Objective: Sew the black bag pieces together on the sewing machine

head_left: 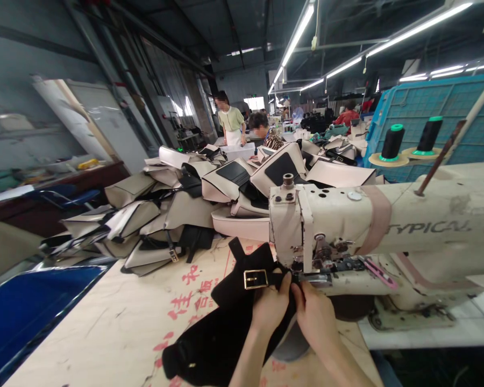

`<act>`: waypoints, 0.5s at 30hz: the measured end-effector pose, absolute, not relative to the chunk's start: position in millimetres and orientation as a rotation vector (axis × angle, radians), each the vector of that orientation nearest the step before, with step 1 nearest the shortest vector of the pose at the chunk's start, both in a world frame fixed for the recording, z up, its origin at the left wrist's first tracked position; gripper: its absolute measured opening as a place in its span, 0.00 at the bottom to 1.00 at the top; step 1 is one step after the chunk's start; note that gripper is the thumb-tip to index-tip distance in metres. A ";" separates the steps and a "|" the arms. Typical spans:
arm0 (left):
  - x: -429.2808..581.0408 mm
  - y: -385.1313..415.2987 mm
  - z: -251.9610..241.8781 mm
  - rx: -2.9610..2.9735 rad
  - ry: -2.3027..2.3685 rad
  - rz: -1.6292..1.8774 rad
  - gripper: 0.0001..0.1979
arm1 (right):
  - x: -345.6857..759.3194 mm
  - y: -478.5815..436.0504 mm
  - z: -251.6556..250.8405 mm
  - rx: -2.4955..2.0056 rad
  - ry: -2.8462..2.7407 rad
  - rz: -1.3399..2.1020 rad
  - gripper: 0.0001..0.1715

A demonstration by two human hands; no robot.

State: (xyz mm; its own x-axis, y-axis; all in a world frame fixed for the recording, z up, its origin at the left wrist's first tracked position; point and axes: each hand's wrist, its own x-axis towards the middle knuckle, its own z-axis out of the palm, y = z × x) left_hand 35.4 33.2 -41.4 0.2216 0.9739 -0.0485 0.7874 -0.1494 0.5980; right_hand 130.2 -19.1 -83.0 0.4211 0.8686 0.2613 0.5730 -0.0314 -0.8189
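Note:
A black bag piece (pixel 213 333) with a buckled strap lies partly on the board, its upper part at the sewing machine's (pixel 290 231) needle end. My left hand (pixel 271 305) is closed on it, thumb and fingers pinching the strap just right of the gold-coloured buckle (pixel 255 279). Close beside, my right hand (pixel 313 310) grips the edge of the same piece under the machine head. The fingertips of both hands nearly meet there. The needle and the exact spot under it are hidden.
Cream and black bags (pixel 177 215) are heaped behind the wooden board (pixel 116 317). A blue bin (pixel 36 317) stands at the left. Pink-handled thread snips (pixel 379 273) rest on the machine bed. Black thread cones (pixel 392 142) stand before a blue crate (pixel 460 107). Other people (pixel 232 121) are farther back.

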 end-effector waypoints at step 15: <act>39.1 42.1 -41.2 2.032 1.656 0.403 0.14 | 104.1 -5.1 -84.8 -1.277 -0.441 1.027 0.26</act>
